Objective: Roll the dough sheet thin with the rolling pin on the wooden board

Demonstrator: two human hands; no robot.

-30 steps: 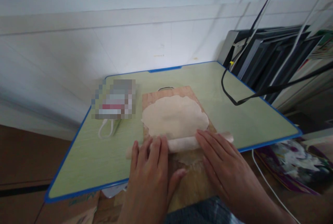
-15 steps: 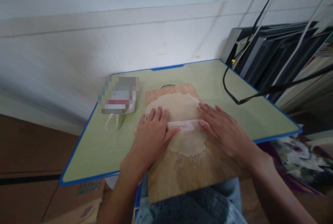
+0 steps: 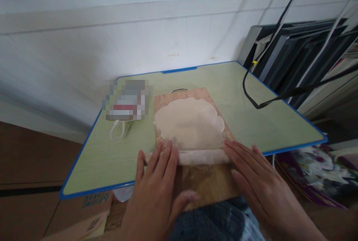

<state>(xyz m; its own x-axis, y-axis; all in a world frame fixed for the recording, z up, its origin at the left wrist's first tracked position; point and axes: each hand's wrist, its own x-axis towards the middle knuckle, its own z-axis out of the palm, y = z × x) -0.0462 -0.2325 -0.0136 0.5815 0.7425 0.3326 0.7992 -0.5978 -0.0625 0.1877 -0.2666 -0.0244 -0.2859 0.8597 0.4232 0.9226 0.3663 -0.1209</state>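
Note:
A thin, wavy-edged sheet of rolled dough (image 3: 190,121) covers much of a wooden board (image 3: 205,185). Along the near edge of the dough lies a flour-dusted rolling pin (image 3: 203,157), crosswise to me. My left hand (image 3: 158,183) rests on the pin's left part, fingers stretched out flat and thumb spread to the right. On its right end lie the straight fingers of my right hand (image 3: 258,181), also flat, with the thumb lower down. Both hands are open, pressing on the pin rather than wrapped round it. The fingers cover the pin's ends in part.
The board sits on a pale green table (image 3: 260,121) with a blue rim and overhangs its near edge. A blurred-out package (image 3: 125,101) with a white loop lies at the left. A black cable (image 3: 248,95) hangs over the right side. Dark flat panels (image 3: 296,54) lean beyond.
Both hands have drawn the rolling pin toward me, from across the dough to its near edge. More of the dough sheet shows now. My fingers are straighter on the pin.

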